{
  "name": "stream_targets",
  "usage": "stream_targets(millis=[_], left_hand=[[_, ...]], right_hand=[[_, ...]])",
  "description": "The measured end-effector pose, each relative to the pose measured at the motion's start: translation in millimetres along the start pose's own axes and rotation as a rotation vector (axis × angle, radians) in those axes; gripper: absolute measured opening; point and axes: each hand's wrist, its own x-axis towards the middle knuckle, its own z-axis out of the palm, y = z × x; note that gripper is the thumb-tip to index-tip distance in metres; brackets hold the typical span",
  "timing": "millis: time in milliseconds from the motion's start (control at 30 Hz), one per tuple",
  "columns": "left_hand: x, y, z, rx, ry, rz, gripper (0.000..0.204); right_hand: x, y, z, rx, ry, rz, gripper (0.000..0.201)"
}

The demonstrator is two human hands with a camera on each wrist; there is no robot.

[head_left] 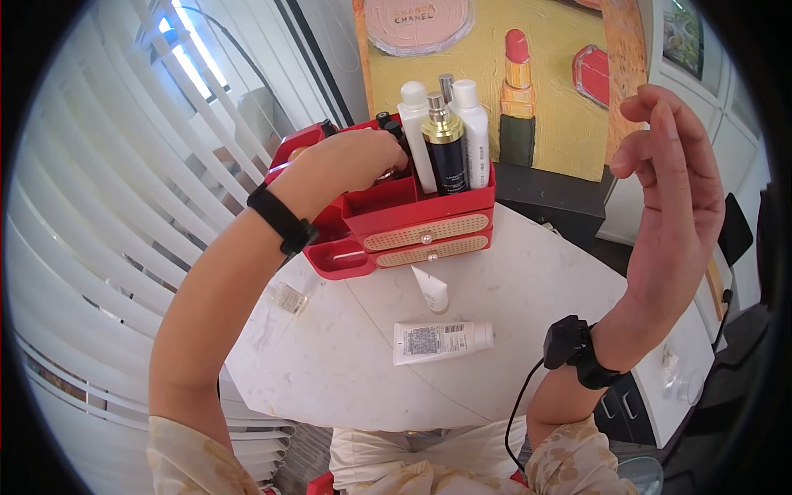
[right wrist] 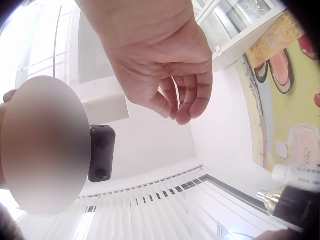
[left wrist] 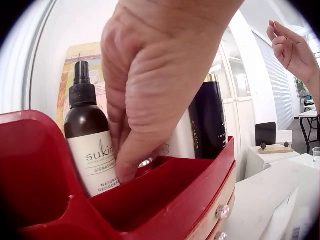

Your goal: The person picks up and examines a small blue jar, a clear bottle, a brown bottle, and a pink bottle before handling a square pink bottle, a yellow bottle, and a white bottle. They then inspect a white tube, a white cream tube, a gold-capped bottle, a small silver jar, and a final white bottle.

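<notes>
My left hand (head_left: 363,161) reaches down into a compartment of the red cosmetics organizer (head_left: 363,200). In the left wrist view its fingers point downward and pinch a small item with a shiny silvery part (left wrist: 145,163), mostly hidden by the hand and the compartment wall. Beside those fingers stands a dark spray bottle (left wrist: 90,150) with a black nozzle and a white label. A navy pump bottle (head_left: 446,157) with a gold collar and white bottles (head_left: 472,136) stand in the organizer's right section. My right hand (head_left: 676,181) is raised at the right, fingers loosely bent, holding nothing.
On the white table (head_left: 346,363) lie a white tube (head_left: 437,340), a small clear bottle (head_left: 289,299) and a smaller white tube (head_left: 431,289) in front of the organizer. Behind it leans a painting (head_left: 553,124). Vertical blinds (head_left: 107,206) hang at the left.
</notes>
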Motion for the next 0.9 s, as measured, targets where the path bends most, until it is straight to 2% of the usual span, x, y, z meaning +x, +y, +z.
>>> stream_targets(millis=[133, 300, 433, 567, 667, 900], left_hand=[[1, -1, 0, 0.034, 0.004, -0.006, 0.040], [11, -12, 5, 0.093, 0.065, 0.196, 0.038], [21, -24, 12, 0.085, 0.089, 0.267, 0.045], [18, -14, 7, 0.092, 0.073, 0.196, 0.033], [7, 2, -1, 0.106, 0.047, 0.104, 0.035], [4, -8, 8, 0.128, 0.056, 0.148, 0.037]], right_hand=[[0, 2, -1, 0.007, -0.018, -0.014, 0.031], [-1, -1, 1, -0.003, -0.018, 0.000, 0.031], [-1, -1, 0, 0.007, -0.009, 0.008, 0.031], [0, -1, -1, 0.010, 0.004, 0.018, 0.031], [0, -2, -2, 0.012, 0.018, 0.024, 0.031], [-1, -2, -3, 0.018, 0.002, 0.013, 0.031]])
